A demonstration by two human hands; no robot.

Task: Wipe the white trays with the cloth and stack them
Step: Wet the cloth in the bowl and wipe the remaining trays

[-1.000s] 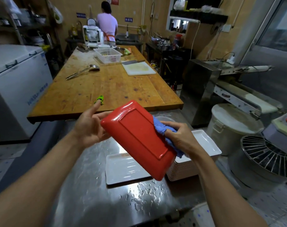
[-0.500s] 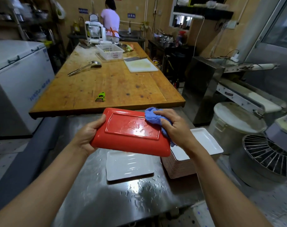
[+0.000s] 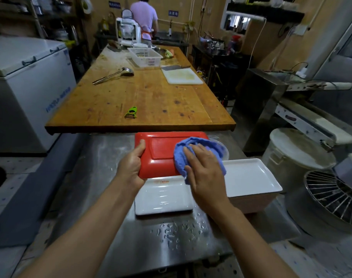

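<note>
Over a wet steel counter point(image 3: 110, 227), a red-backed tray point(image 3: 161, 157) held face down, roughly level. Left hand point(image 3: 131, 167) gripping its left edge, thumb on top, fingers curled beneath. Right hand point(image 3: 205, 173) laid flat, fingers straight, pressing a blue cloth point(image 3: 183, 155) onto the tray's right half. Directly below, a single white tray point(image 3: 163, 199) lying face up on the counter, wet and shiny, with a faint orange mark near its far edge, too blurred to read. Just to the right, touching or nearly so, a stack of white trays point(image 3: 251, 177), face up. Water drops scattered on the steel nearer the viewer. Beyond, a long wooden table point(image 3: 151, 101) bearing a green peeler point(image 3: 132, 112), a ladle point(image 3: 114, 74), a white cutting board point(image 3: 182, 76) and a white basket point(image 3: 146, 57). At left, a white chest freezer point(image 3: 30, 77) with blue lettering, unreadable. On the far wall, small blue signs, also unreadable. A person in a lilac shirt point(image 3: 144, 15) standing at the far end, back turned.
</note>
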